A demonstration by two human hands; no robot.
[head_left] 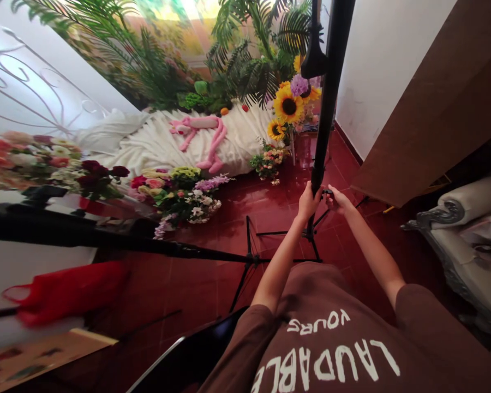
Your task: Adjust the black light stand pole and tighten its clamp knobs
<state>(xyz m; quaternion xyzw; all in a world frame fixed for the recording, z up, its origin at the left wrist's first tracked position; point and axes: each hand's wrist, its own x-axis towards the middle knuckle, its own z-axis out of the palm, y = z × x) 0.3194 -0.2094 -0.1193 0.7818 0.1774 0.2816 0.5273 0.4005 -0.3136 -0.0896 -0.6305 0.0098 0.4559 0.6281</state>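
Note:
A tall black light stand (326, 103) rises in front of me at the right of centre. Its spread legs (316, 248) rest on the dark red tiled floor. My left hand (308, 203) is wrapped round the lower part of its pole. Close beside it, my right hand (339, 201) has its fingers closed on a small black clamp knob (326, 191) that sticks out from the pole. Part of the knob is hidden by the fingers.
A second black stand (180, 250) slants across the left. Artificial flowers (188, 199), sunflowers (288, 105) and a long pink plush toy (204, 123) on white cloth (147, 143) lie ahead. A red bag (73, 289) is at left, a silver-trimmed sofa (466, 229) at right.

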